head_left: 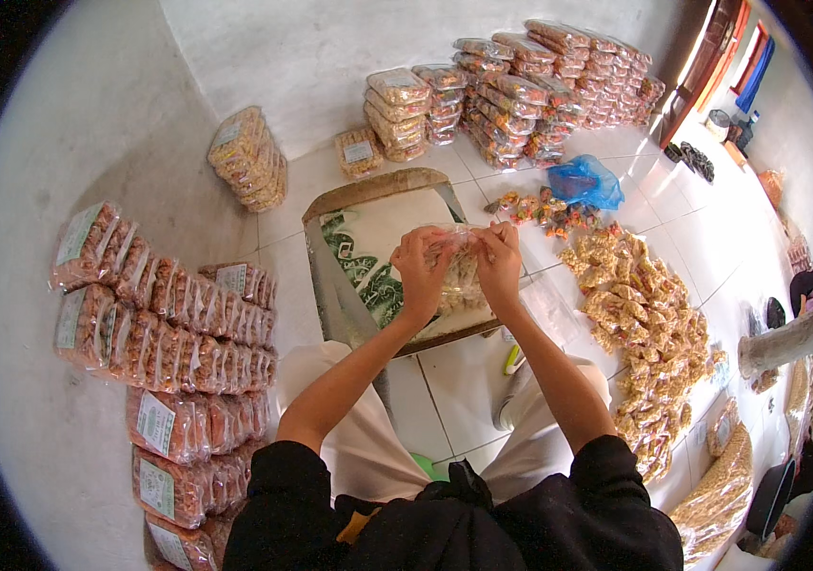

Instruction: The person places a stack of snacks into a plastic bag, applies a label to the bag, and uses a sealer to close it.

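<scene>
Both hands pinch the upper edge of a clear plastic bag of pale snacks [462, 275]. My left hand [423, 268] grips the bag's left side, and my right hand [499, 264] grips its right corner. The fingers partly cover the bag's top, so I cannot tell whether it is sealed. Beneath the bag is a low table [378, 187] with a worn wooden rim, its top covered by a white sheet with green print. An empty-looking clear plastic sheet or bag [553, 310] lies just right of my right forearm.
Small snack packets [646, 321] lie heaped on the tiles at right, near a blue plastic bag [585, 182]. Packed bags stand in rows [164, 335] on the left and in stacks [506, 107] along the back wall. A green-handled tool [513, 359] lies between my knees. A large sack [717, 492] stands lower right.
</scene>
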A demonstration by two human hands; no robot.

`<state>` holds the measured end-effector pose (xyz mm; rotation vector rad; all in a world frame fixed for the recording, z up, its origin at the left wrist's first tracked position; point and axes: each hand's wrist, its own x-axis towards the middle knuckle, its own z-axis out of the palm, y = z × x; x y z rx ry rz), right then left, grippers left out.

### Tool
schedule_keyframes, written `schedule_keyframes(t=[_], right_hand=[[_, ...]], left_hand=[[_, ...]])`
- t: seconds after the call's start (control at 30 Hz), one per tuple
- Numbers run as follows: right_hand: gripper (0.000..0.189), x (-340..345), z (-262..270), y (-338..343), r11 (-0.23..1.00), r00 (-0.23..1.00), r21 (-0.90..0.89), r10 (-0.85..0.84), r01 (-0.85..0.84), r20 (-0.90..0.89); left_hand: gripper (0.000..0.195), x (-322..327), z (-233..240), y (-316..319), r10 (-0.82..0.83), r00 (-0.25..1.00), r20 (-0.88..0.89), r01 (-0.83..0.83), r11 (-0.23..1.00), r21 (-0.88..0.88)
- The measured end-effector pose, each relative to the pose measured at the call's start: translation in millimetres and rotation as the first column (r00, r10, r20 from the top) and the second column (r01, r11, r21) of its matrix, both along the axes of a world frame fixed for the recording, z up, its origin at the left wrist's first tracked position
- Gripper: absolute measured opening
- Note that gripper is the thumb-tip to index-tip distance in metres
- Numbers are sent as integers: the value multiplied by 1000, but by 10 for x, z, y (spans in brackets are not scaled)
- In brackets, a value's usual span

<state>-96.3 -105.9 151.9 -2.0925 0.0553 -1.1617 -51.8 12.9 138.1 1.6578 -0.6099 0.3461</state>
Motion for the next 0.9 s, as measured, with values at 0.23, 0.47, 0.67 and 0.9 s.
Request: schedule_keyframes(t=[0.23, 0.47, 0.67, 0.9], right_hand=[[16, -26, 27, 35, 999, 999, 32, -21, 22, -23], [14, -35, 13, 30, 999, 998, -9, -54, 54, -24], [15, -27, 10, 52, 999, 998, 18, -41, 42, -41], [10, -16, -7, 13, 999, 1000, 34, 0, 1, -1]], left_hand=[[31, -77, 99, 45, 164, 934, 318, -188, 981, 46], [42, -287, -106, 98, -76, 883, 462, -179, 857, 483], [51, -284, -117, 93, -94, 888, 451, -112, 905, 410], [45, -160, -30, 79, -129, 931, 342, 33, 961, 273]])
